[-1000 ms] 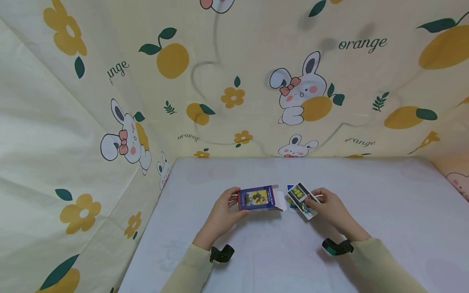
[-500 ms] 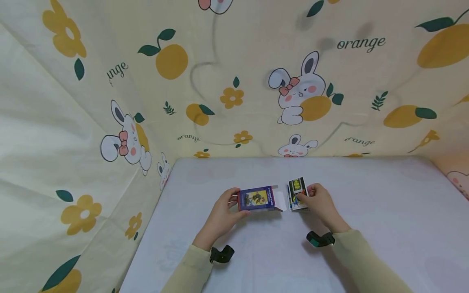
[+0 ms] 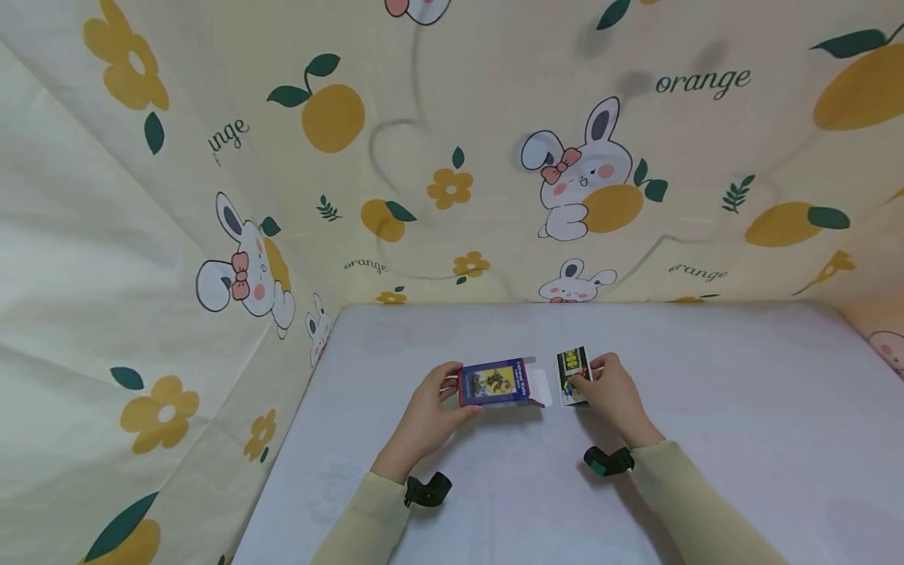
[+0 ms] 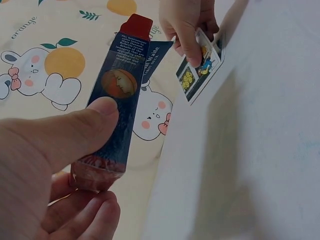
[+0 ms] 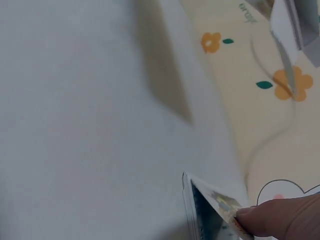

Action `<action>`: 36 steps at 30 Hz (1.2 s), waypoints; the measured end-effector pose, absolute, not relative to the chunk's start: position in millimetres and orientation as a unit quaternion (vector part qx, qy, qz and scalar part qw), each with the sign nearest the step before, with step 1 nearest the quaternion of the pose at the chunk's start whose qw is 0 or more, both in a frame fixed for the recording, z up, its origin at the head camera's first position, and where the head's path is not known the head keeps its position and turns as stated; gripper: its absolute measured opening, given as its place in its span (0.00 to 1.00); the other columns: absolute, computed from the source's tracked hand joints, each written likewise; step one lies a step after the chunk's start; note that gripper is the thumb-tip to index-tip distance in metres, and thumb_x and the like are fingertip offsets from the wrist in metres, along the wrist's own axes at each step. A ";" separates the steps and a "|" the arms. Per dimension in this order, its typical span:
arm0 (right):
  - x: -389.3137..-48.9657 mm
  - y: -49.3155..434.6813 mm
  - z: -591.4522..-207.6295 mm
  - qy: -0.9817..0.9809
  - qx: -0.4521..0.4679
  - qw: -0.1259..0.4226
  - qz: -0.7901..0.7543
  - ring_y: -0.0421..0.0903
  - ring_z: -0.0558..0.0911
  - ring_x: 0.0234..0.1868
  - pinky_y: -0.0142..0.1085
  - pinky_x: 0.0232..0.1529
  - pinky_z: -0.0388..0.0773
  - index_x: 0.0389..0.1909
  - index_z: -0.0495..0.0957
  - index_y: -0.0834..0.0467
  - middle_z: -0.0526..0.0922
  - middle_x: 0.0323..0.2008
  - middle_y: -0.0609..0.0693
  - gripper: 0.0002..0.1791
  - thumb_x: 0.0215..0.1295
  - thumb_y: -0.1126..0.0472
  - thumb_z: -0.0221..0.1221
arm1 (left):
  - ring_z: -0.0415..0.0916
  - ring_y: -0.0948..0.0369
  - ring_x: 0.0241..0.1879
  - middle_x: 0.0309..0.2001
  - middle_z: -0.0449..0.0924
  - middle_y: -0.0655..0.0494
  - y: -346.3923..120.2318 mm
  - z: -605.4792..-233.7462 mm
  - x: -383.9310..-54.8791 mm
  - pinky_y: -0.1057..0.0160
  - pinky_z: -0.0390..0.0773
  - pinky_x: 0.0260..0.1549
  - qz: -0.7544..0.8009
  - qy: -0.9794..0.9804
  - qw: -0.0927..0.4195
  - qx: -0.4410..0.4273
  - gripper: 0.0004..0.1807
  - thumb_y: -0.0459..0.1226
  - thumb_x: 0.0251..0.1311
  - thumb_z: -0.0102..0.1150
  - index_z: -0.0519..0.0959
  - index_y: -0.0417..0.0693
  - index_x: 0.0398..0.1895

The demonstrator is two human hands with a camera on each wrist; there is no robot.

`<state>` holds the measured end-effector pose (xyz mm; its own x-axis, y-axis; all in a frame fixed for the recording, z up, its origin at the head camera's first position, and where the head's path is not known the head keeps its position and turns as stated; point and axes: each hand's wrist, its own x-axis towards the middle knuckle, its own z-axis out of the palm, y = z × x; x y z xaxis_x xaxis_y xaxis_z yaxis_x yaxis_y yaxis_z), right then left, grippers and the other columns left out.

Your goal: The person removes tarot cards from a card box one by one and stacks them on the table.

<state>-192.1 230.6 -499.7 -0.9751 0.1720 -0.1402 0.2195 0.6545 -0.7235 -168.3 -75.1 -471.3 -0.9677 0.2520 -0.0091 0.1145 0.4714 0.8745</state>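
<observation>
My left hand (image 3: 428, 412) grips a blue-and-red card box (image 3: 494, 382) by its left end, thumb on the narrow side in the left wrist view. The box's right end is open, its white flap (image 3: 540, 388) sticking out toward the cards. Just right of that flap, my right hand (image 3: 621, 402) pinches a small stack of illustrated cards (image 3: 573, 375), thumb on top. In the right wrist view the uppermost card (image 5: 223, 201) bends up from those beneath. A small gap separates cards and box. How many cards there are cannot be told.
Both hands are above a white-covered table (image 3: 515, 494). Behind it hangs a cream cloth (image 3: 494, 94) printed with rabbits and oranges, and more cloth covers the left side. Each wrist wears a black camera (image 3: 428, 490).
My right hand has moved left and turned the tilted cards nearly upright beside the box opening. The blue-edged cards behind now lie hidden under the front one. My left hand and the box stay put.
</observation>
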 end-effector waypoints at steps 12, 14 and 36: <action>-191.5 236.9 -505.5 0.933 0.106 0.042 -0.340 0.50 0.73 0.28 0.34 0.21 0.68 0.46 0.64 0.68 0.76 0.30 0.58 0.27 0.61 0.51 0.63 | 0.70 0.55 0.60 0.63 0.67 0.52 -74.6 -471.9 -170.5 0.58 0.75 0.58 0.503 0.855 0.066 0.110 0.42 0.40 0.52 0.73 0.62 0.51 0.70; -191.8 237.0 -506.2 0.935 0.103 0.044 -0.335 0.50 0.72 0.27 0.34 0.20 0.67 0.45 0.64 0.68 0.75 0.30 0.58 0.27 0.61 0.51 0.64 | 0.70 0.55 0.60 0.63 0.67 0.52 -74.6 -472.1 -170.8 0.58 0.75 0.58 0.503 0.855 0.064 0.111 0.42 0.39 0.52 0.73 0.62 0.50 0.69; -187.9 238.6 -503.9 0.931 0.110 0.056 -0.344 0.53 0.74 0.33 0.37 0.28 0.71 0.48 0.66 0.68 0.77 0.37 0.62 0.30 0.62 0.46 0.62 | 0.71 0.53 0.60 0.64 0.67 0.51 -77.2 -470.6 -168.3 0.57 0.76 0.57 0.514 0.848 0.074 0.107 0.44 0.44 0.50 0.73 0.61 0.51 0.70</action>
